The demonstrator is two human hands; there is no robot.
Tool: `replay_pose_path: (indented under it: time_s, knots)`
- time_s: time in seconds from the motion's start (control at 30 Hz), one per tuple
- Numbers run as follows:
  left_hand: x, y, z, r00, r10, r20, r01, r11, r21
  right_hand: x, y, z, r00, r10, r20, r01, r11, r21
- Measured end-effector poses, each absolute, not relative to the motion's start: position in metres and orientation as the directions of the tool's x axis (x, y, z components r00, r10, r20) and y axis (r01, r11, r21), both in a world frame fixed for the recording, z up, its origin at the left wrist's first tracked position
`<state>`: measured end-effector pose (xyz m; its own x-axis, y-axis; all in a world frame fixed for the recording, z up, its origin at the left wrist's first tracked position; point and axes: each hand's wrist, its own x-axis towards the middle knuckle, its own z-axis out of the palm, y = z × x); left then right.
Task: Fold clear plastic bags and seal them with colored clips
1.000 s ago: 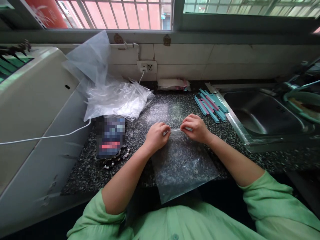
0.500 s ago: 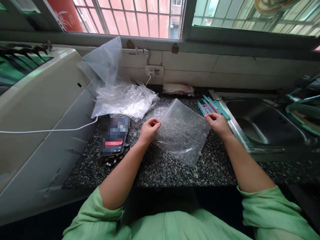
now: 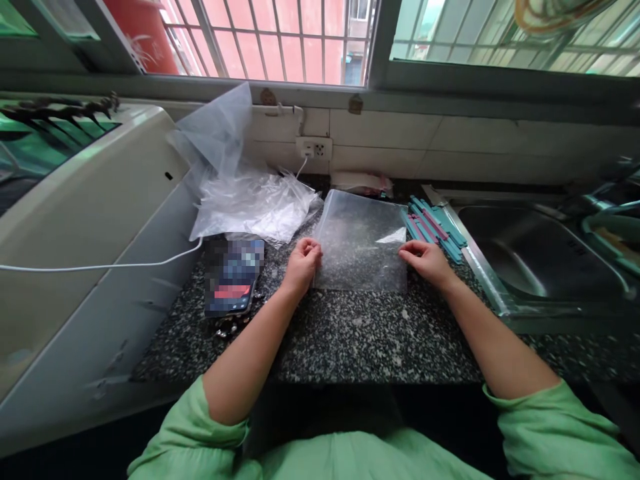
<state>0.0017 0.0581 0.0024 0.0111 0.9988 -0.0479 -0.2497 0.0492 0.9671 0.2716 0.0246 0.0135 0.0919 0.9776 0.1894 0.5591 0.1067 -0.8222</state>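
Observation:
A clear plastic bag [image 3: 357,250] is stretched flat between my two hands above the speckled countertop [image 3: 350,340]. My left hand [image 3: 303,263] pinches its left edge, fingers curled in. On the opposite side my right hand [image 3: 427,261] grips the right edge between thumb and fingers. Just beyond the right hand lies a bunch of teal and pink plastic strips [image 3: 433,227], which look like bag sealing clips. A crumpled pile of clear plastic bags [image 3: 255,203] sits at the back left, one bag standing up against the wall.
A phone [image 3: 234,277] lies left of my left forearm, with a beaded strap beside it. A white cable [image 3: 150,263] runs to the wall socket [image 3: 315,148]. The steel sink [image 3: 530,247] is at the right, a white appliance [image 3: 100,220] at the left. A packet [image 3: 361,183] rests against the tiles.
The bag has turned from a tilted diamond to nearly square with the counter edge, its lower corner drawn up. My right hand has shifted slightly inward and down.

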Motion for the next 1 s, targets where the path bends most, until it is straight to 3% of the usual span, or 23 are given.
replay_pose_path:
  time_s: [0.13,0.3,0.5,0.67,0.8,1.0]
  knots:
    - [0.000,0.060,0.001,0.000,0.997,-0.079,-0.202,0.077,0.976,0.274,0.026,0.010,0.109,0.957,0.267,0.574,0.159,-0.803]
    - [-0.001,0.061,0.002,0.002,1.000,-0.013,-0.196,0.013,0.981,0.275,0.025,0.013,0.076,0.952,0.297,0.557,0.206,-0.805]
    - [-0.006,0.063,0.003,-0.004,0.995,0.099,-0.151,-0.099,0.984,0.275,0.023,0.017,0.047,0.974,0.220,0.544,0.160,-0.824]
    - [-0.009,0.061,0.007,0.060,0.985,0.161,-0.185,-0.147,0.972,0.274,0.024,0.015,0.052,0.987,0.149,0.379,0.119,-0.918]
    - [-0.008,0.058,0.012,0.077,0.991,0.114,-0.197,-0.097,0.976,0.274,0.026,0.013,0.063,0.987,0.146,0.267,0.124,-0.956]
    - [-0.009,0.057,0.018,0.028,0.999,-0.037,-0.268,0.043,0.963,0.276,0.026,0.014,0.074,0.972,0.221,0.275,0.193,-0.942]
